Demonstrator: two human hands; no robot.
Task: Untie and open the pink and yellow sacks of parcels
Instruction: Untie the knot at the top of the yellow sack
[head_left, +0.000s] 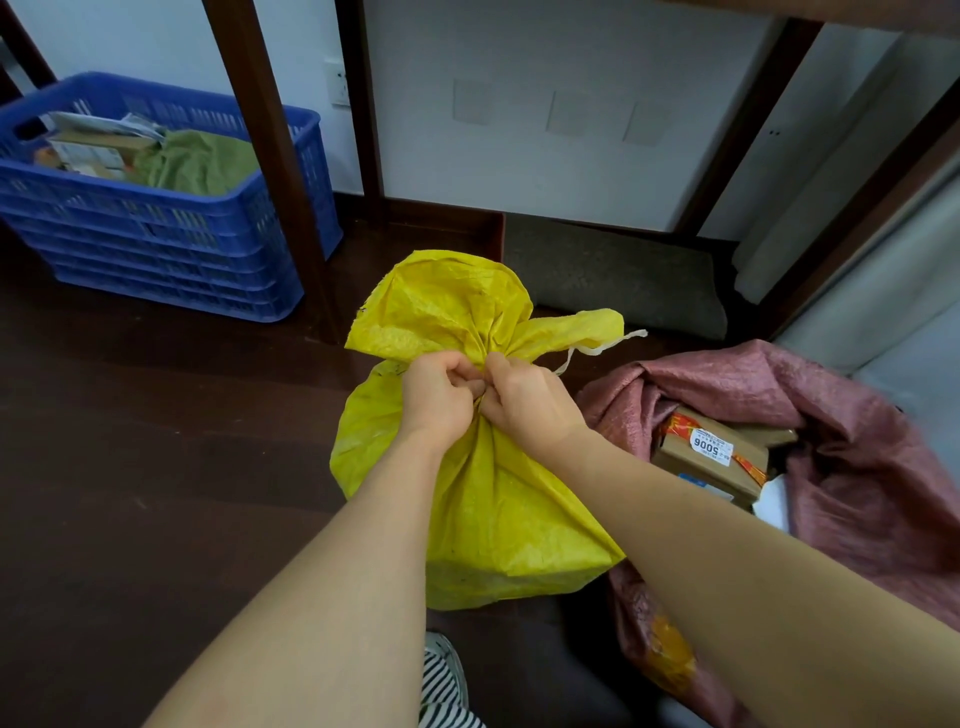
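A yellow woven sack stands on the dark floor in the middle, its neck gathered and tied. My left hand and my right hand pinch the knot at the neck, fingers closed on it. A pale tie string trails out to the right of the knot. The sack's loose top fans out above my hands. At the right lies the pink sack, its mouth open, with cardboard parcels showing inside, one bearing a label "5006".
A blue plastic crate with parcels and green cloth sits at the back left. Dark wooden posts rise behind the sack. A grey mat lies by the white wall. My striped shoe shows below the sack.
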